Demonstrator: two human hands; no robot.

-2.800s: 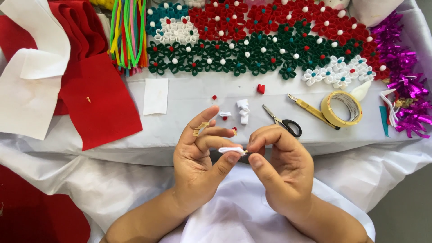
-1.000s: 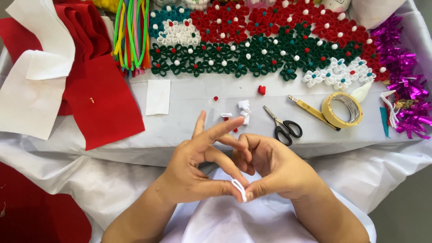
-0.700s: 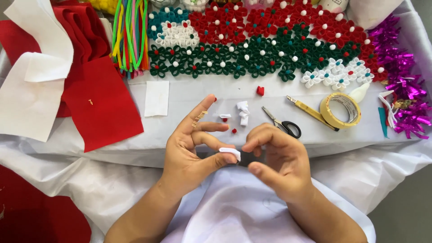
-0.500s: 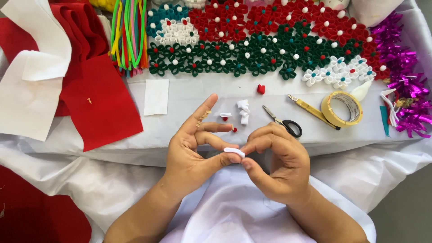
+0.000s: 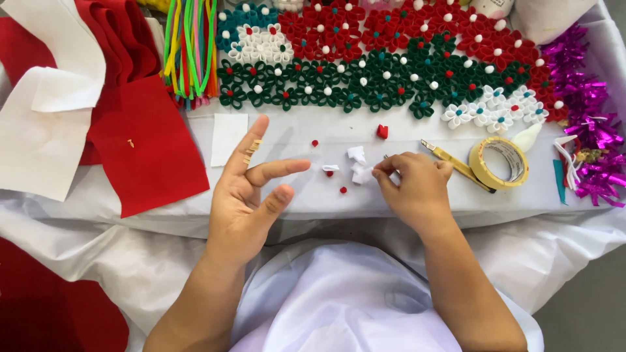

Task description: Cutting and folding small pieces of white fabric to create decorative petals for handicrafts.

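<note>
Left hand [image 5: 248,199] fingers spread, empty; right hand [image 5: 414,189] fingers pinching white felt pieces [image 5: 358,171] beside tape roll [image 5: 500,162].

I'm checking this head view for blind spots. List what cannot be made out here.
- Scissors: hidden under the right hand; only a tip shows by its fingers.
- Whether the right fingers pinch a white felt piece: too small to tell.
- Small tan bits stuck on the left hand finger: too small to identify.
- Red felt sheet: cut off by the top and left edges.
</note>
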